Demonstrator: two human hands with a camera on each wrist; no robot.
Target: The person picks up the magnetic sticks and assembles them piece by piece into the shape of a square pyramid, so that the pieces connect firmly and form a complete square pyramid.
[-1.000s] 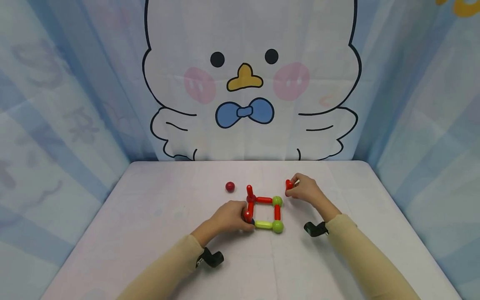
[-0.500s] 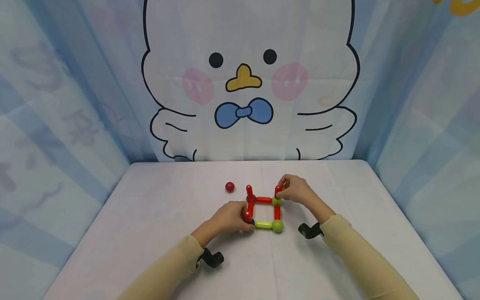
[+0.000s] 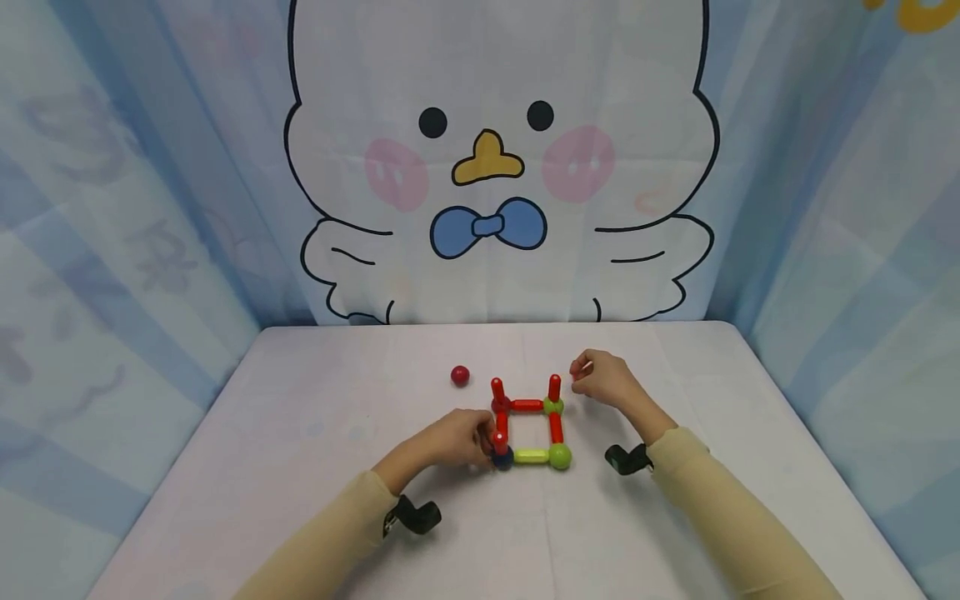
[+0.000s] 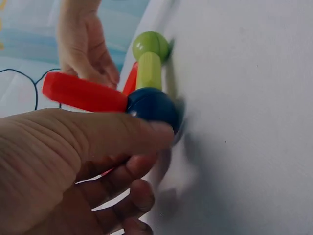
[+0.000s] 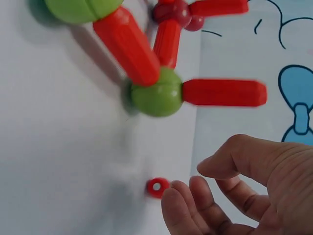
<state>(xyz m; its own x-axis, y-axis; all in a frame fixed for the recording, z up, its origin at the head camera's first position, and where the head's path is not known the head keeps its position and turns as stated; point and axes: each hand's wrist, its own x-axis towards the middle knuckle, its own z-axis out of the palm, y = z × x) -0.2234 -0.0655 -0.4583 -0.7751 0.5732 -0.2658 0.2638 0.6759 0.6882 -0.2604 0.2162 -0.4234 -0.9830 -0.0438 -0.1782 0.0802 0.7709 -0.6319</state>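
Note:
A square of magnetic rods and balls lies on the table, with red rods [image 3: 528, 406], a yellow-green rod [image 3: 532, 457], a green ball [image 3: 559, 456] and a dark blue ball [image 3: 502, 457]. Upright red rods rise from three corners, including the far right rod [image 5: 225, 92]. My left hand [image 3: 453, 437] is at the near left corner; its thumb overlaps the blue ball [image 4: 152, 108] in the left wrist view, its other fingers loosely bent. My right hand [image 3: 603, 379] is right of the square, thumb apart from the fingers, beside a small red piece [image 5: 157, 187] with a pale round end.
A loose dark red ball [image 3: 460, 376] sits left of the square's far left corner. Behind the table's back edge [image 3: 645, 322] hangs a cloth with a cartoon face. Patterned curtains [image 3: 127, 275] stand at both sides.
My right hand set a red rod upright on the far right green ball, let go and moved back right. My left hand loosened from the near left corner and shifted slightly left.

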